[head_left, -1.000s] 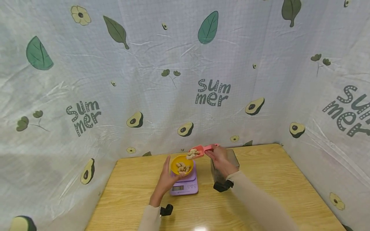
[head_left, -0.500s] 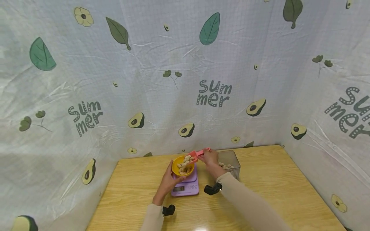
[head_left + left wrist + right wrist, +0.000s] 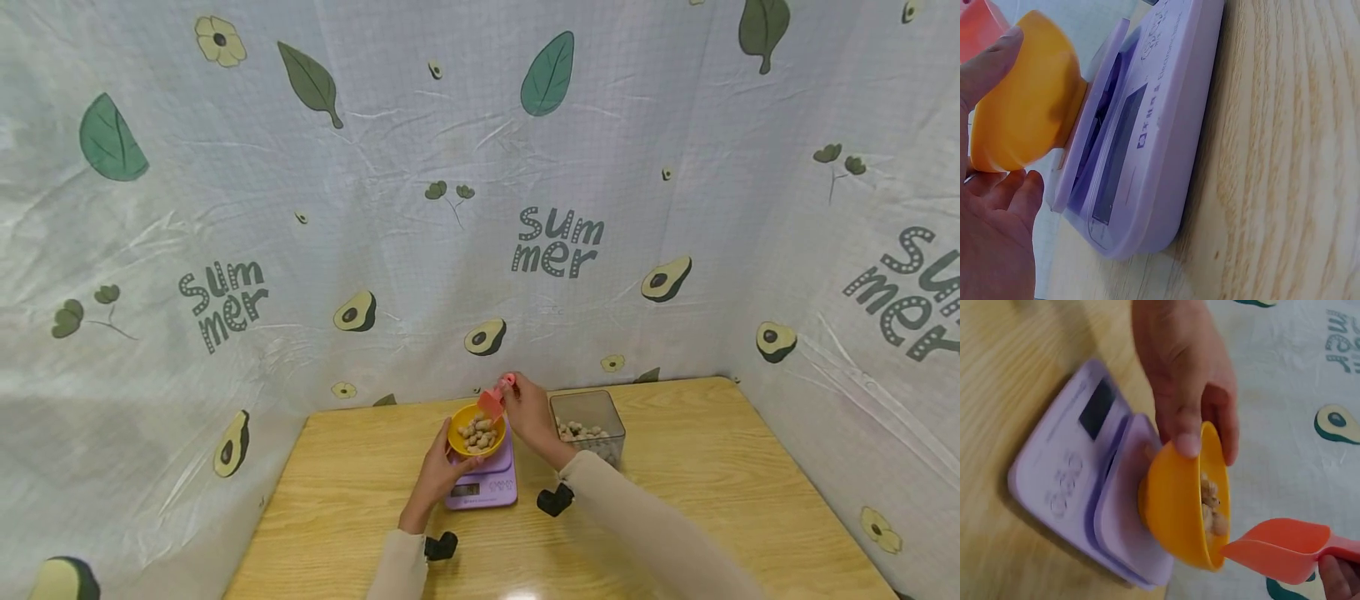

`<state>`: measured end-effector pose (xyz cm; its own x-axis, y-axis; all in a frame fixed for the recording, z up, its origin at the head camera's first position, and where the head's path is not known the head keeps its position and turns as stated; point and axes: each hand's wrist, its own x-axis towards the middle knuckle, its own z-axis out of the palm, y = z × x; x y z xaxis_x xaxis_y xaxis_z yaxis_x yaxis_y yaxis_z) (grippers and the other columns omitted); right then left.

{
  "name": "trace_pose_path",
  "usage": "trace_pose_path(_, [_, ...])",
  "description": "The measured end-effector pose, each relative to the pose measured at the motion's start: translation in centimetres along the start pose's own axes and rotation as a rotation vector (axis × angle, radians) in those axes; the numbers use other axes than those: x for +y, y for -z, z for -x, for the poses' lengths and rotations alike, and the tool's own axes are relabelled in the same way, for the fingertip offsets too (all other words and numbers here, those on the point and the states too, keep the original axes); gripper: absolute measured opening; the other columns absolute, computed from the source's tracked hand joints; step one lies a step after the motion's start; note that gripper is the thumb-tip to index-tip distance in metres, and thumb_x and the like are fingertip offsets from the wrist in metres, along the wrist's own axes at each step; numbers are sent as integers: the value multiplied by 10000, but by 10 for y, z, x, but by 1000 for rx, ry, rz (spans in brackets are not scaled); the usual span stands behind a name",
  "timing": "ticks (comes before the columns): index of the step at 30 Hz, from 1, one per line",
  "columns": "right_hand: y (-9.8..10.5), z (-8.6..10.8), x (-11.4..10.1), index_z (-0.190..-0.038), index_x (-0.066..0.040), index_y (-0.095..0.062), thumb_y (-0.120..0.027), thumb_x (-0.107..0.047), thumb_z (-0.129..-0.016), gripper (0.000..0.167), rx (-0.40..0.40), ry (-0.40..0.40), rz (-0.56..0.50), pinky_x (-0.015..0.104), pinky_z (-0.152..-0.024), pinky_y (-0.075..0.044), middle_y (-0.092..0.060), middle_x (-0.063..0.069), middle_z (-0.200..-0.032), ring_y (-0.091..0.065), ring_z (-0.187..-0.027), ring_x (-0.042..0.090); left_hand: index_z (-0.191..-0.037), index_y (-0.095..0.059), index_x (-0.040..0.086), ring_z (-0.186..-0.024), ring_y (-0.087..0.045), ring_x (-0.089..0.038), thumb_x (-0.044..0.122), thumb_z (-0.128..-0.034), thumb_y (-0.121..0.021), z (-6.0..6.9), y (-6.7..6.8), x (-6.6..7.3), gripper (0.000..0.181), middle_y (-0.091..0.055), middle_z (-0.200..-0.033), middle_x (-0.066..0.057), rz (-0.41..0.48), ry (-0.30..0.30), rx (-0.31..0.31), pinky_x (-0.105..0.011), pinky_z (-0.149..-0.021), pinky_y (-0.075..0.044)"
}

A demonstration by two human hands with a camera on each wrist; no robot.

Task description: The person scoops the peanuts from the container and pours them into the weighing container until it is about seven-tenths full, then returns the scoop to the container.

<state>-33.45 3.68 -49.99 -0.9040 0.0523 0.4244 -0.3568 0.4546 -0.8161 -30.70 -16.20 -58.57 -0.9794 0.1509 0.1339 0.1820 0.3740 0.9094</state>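
A yellow bowl (image 3: 457, 419) (image 3: 1172, 494) holding several peanuts (image 3: 478, 435) stands on a purple kitchen scale (image 3: 495, 493) (image 3: 1166, 119). My left hand (image 3: 438, 472) grips it from the left, the thumb on the near side of the bowl and the fingers round the other side. Over the far right rim, my right hand (image 3: 531, 414) holds a pink scoop (image 3: 491, 404) (image 3: 1285, 550) by its handle. The scoop tips steeply down into the bowl, and no peanuts show in it in the right wrist view. The scale's display digits are too blurred to read.
A see-through grey container (image 3: 588, 405) with peanuts in the bottom stands right of the scale, near my right forearm. The wooden table (image 3: 345, 492) meets a printed sheet (image 3: 420, 350) hanging behind it and on both sides.
The right hand has moved left with the scoop and tilted it down. The peanuts from the scoop now lie in the bowl. The left hand keeps its grip on the bowl.
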Motion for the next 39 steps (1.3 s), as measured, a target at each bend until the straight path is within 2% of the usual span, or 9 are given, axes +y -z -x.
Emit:
trace_pose_path(3, [3, 0, -3, -1004, -73, -658, -552, -209, -1011, 172, 49, 134, 12, 211, -565, -462, -680, 63, -771, -567, -634, 97, -1554, -123, -38, -1414, -363, -446, 183, -823, -803, 0, 1, 0, 1023, -251, -1570, -307, 11, -5, 5, -534, -1139, -350])
trace_pose_path(6, [10, 0, -5, -1012, -40, -663, -554, -199, -1010, 193, 82, 123, -97, 208, -615, -542, -715, 112, -852, -666, -709, 156, -1561, -114, -19, -1442, -319, -436, 243, -814, -813, 1, 2, 1, 1056, -223, -1586, -294, -4, 5, 6, -539, -1164, -312])
trace_pose_path(8, [18, 0, -4, -1033, -10, -666, -551, -196, -1010, 219, 84, 37, -222, 240, -679, -594, -730, 163, -939, -717, -792, 216, -1567, -102, -2, -1464, -263, -443, 305, -797, -824, 3, 2, 2, 1099, -183, -1602, -285, -40, 10, 11, -564, -1179, -273])
trace_pose_path(13, [39, 0, 6, -1141, 67, -602, -489, -158, -1036, 273, 104, -377, -622, 267, -773, -606, -706, 173, -1012, -718, -817, 143, -1581, -77, 51, -1489, -158, -467, 360, -756, -845, 6, 4, 13, 1169, -104, -1634, -241, -111, -14, 61, -633, -1182, -197])
trace_pose_path(17, [60, -1, 15, -1252, 76, -515, -427, -172, -1059, 327, 121, -583, -781, 254, -828, -593, -655, 72, -990, -694, -814, 70, -1586, -87, 84, -1487, -180, -463, 338, -778, -825, 5, 2, 31, 1123, -120, -1642, -204, -106, -42, 104, -648, -1172, -206])
trace_pose_path(21, [84, 0, 19, -1282, 45, -487, -405, -198, -1067, 335, 129, -619, -794, 261, -873, -579, -635, 36, -999, -701, -846, 59, -1595, -111, 205, -1500, -187, -421, 347, -786, -816, 4, -3, 60, 1083, -135, -1657, -124, -44, -59, 109, -650, -1177, -195])
trace_pose_path(26, [114, 2, 19, -1324, 23, -471, -411, -220, -1065, 361, 145, -606, -749, 235, -865, -576, -642, -15, -951, -699, -837, 37, -1594, -108, 269, -1492, -205, -428, 368, -785, -811, 6, -17, 86, 1076, -136, -1658, -113, -41, -118, 45, -668, -1159, -224])
trace_pose_path(34, [144, 5, 21, -1314, 56, -522, -455, -215, -1050, 385, 143, -464, -483, 209, -789, -587, -674, -32, -898, -691, -764, 13, -1580, -53, 361, -1519, -149, -375, 493, -812, -762, -5, -53, 98, 1053, -76, -1671, -57, -54, -140, -97, -653, -1159, -248])
trace_pose_path(39, [151, 11, 24, -1249, 59, -588, -472, -179, -1041, 336, 155, -405, -273, 272, -780, -599, -711, 171, -1037, -682, -734, 5, -1586, -26, 332, -1515, -180, -364, 490, -803, -772, -18, -78, 99, 1093, -84, -1672, -48, -107, -116, -174, -626, -1158, -282])
